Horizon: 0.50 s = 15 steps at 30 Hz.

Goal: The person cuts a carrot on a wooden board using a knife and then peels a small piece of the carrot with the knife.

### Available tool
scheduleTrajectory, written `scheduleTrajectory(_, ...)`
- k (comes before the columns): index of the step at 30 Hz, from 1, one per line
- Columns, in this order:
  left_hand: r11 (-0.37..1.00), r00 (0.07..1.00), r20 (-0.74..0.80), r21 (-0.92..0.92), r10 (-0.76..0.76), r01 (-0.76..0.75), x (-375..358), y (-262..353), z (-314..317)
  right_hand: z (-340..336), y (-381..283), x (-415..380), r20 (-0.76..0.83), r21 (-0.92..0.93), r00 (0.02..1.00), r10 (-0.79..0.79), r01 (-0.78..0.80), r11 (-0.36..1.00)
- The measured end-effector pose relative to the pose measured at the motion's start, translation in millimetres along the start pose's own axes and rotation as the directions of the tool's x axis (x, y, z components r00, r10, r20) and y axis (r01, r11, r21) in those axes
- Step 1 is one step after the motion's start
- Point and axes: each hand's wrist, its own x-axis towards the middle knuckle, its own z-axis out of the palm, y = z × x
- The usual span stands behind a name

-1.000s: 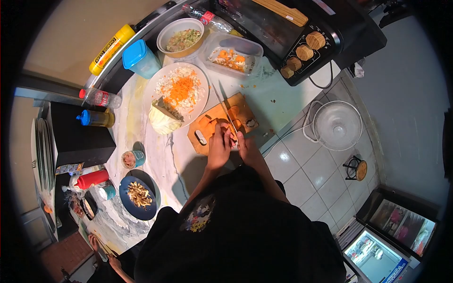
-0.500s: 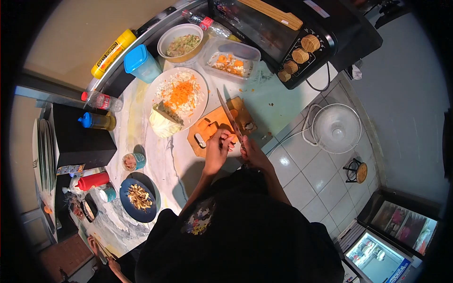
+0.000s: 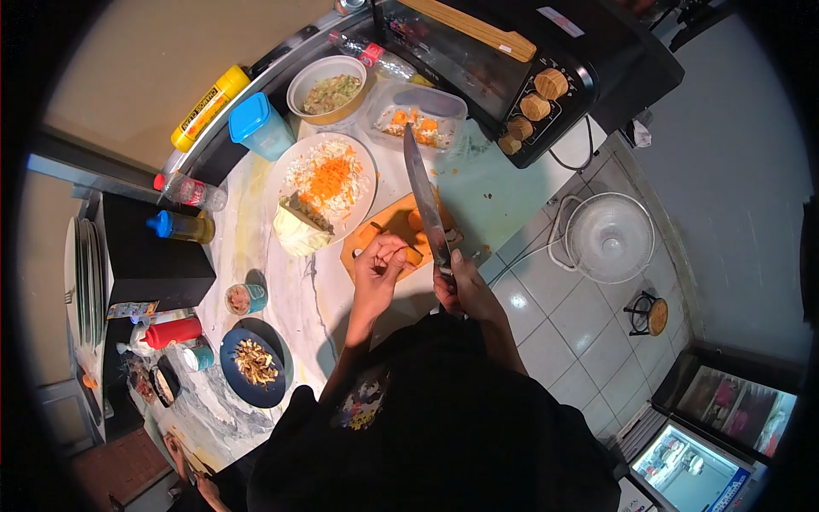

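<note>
My right hand (image 3: 465, 286) is closed round the handle of a large kitchen knife (image 3: 423, 186). Its blade is raised over the wooden cutting board (image 3: 395, 218), tip pointing away from me. My left hand (image 3: 381, 264), fingers curled, is at the board's near edge and pinches a carrot piece (image 3: 413, 256). Other carrot pieces (image 3: 415, 220) lie on the board, partly behind the blade. Beyond the board, a plate (image 3: 365, 192) carries shredded cabbage, grated carrot (image 3: 331, 175) and a cut cabbage wedge (image 3: 300, 229).
At the back stand a bowl of chopped food (image 3: 294, 94), a plastic container with carrot bits (image 3: 452, 107) and a black oven (image 3: 478, 60). A dark plate (image 3: 235, 375) of brown pieces sits at left. Another person's hands (image 3: 205, 486) are at lower left.
The knife has lifted off the carrot and turned, showing more of its blade's flat side. My left hand has shifted slightly left, away from the knife, with the carrot piece.
</note>
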Motion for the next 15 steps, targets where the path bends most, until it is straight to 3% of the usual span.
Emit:
scheduleTrajectory(2,0.999,1.000,0.007,-0.037,0.003,-0.003,2,12,1,3,-10,-4,-0.030,-0.002,0.999,-0.010,0.010,1.000)
scheduleTrajectory(4,0.997,1.000,0.014,-0.073,0.005,-0.004,3,19,2,2,-15,-6,0.159,-0.048,0.968,-0.194,0.204,0.978)
scheduleTrajectory(9,0.931,1.000,0.023,-0.365,0.015,-0.006,4,39,13,18,-25,-14,0.160,0.045,0.965,-0.206,0.202,0.978)
scheduleTrajectory(15,0.869,0.999,0.024,-0.493,-0.039,0.045,0,43,26,34,-24,-15,0.107,0.024,0.958,-0.267,0.266,0.964)
